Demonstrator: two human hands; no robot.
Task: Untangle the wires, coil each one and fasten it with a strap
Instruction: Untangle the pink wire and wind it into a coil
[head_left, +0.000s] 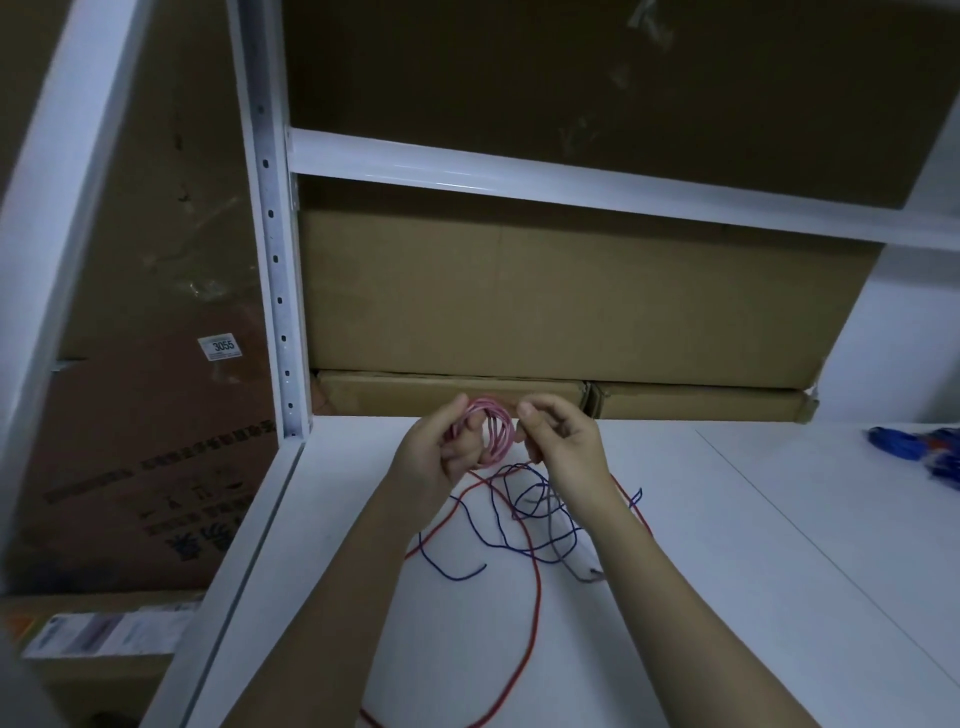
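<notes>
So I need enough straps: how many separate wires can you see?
4: a pink wire coiled in both hands, and red wire, blue wire and grey wire tangled on the table. Overlaps may hide more.

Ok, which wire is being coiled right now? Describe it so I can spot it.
Start at the white shelf below the stacked cardboard boxes. Both hands meet above it, near the back edge: the left hand and right hand hold a small round coil. It is the pink wire, lifted off the shelf, while the red wire, blue wire and grey wire lie loose underneath.
</notes>
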